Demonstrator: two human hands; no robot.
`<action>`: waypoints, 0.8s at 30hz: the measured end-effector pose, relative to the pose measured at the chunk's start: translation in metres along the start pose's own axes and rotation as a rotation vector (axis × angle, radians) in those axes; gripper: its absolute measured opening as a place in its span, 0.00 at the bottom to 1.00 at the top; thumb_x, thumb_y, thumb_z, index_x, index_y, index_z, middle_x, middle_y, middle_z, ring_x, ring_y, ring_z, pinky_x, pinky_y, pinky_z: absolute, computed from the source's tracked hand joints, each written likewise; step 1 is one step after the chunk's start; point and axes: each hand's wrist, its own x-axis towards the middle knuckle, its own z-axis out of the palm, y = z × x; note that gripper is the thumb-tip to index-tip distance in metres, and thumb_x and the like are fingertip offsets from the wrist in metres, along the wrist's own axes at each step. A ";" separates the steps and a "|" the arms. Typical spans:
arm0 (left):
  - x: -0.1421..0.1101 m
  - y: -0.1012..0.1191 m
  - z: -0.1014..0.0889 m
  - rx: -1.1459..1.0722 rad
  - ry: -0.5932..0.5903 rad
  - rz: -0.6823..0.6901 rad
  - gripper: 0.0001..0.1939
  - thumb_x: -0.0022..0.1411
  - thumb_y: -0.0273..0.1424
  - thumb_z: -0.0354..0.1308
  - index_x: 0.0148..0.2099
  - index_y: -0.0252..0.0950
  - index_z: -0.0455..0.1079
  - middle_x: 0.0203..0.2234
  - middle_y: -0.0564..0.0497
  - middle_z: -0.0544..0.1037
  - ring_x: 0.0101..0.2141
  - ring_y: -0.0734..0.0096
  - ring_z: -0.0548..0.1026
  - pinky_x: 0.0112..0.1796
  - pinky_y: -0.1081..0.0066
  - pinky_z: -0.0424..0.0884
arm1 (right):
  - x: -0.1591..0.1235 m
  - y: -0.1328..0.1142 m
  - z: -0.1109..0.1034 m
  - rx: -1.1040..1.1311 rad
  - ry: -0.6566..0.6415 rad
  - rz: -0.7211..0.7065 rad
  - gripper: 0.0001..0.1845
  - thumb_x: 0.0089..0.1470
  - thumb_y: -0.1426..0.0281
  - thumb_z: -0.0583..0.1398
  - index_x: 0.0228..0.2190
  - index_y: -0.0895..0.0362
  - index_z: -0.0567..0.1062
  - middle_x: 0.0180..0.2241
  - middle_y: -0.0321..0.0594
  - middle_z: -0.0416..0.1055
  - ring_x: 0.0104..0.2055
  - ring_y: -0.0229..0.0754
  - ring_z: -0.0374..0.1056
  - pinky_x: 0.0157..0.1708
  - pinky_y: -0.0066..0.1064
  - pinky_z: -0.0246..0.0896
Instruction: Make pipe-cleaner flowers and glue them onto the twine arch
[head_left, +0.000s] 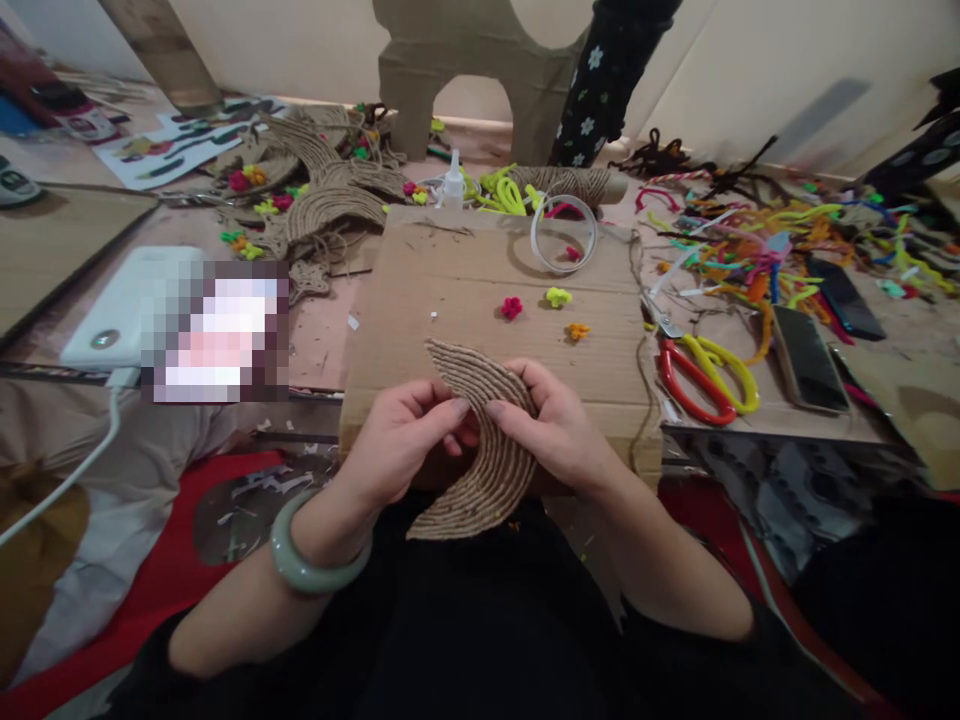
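A crescent moon of coiled jute twine [499, 465] is held up over the near edge of a cardboard sheet [442, 310]. My left hand [409, 435] pinches its inner edge, thumb on the front. On the outer edge, my right hand [559, 420] grips it with the thumb across the twine and the fingers behind. Beyond the crescent lie a magenta flower [511, 307], a yellow flower [558, 297] and an orange flower [577, 332]. A white tape ring [534, 240] stands around another small pink flower [573, 255].
Scissors with red and yellow handles [705, 380] lie right of the cardboard, near a dark phone [810, 358]. Pipe cleaners [780, 240] are heaped behind. A glue bottle [454, 185] stands at the back. Leftward are twine shapes [337, 205] and a white power bank [127, 305].
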 end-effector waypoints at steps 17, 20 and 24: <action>0.014 0.026 -0.015 0.461 0.086 0.186 0.14 0.56 0.38 0.61 0.40 0.34 0.75 0.30 0.47 0.81 0.32 0.68 0.77 0.33 0.71 0.72 | 0.035 0.008 -0.024 0.346 0.021 0.191 0.16 0.42 0.67 0.64 0.36 0.56 0.69 0.32 0.34 0.70 0.31 0.36 0.66 0.35 0.31 0.62; 0.031 0.024 -0.012 0.278 0.080 0.101 0.10 0.54 0.36 0.63 0.35 0.33 0.74 0.28 0.49 0.79 0.31 0.71 0.77 0.34 0.72 0.72 | 0.048 0.002 -0.023 0.365 0.104 0.136 0.17 0.41 0.67 0.62 0.36 0.55 0.68 0.30 0.33 0.69 0.31 0.37 0.65 0.34 0.31 0.61; 0.048 0.024 -0.013 0.060 0.097 -0.092 0.08 0.48 0.28 0.65 0.32 0.33 0.71 0.25 0.53 0.78 0.26 0.76 0.75 0.31 0.75 0.71 | 0.070 -0.005 -0.013 0.397 0.128 0.049 0.14 0.41 0.67 0.61 0.34 0.54 0.66 0.28 0.31 0.66 0.30 0.37 0.64 0.35 0.32 0.60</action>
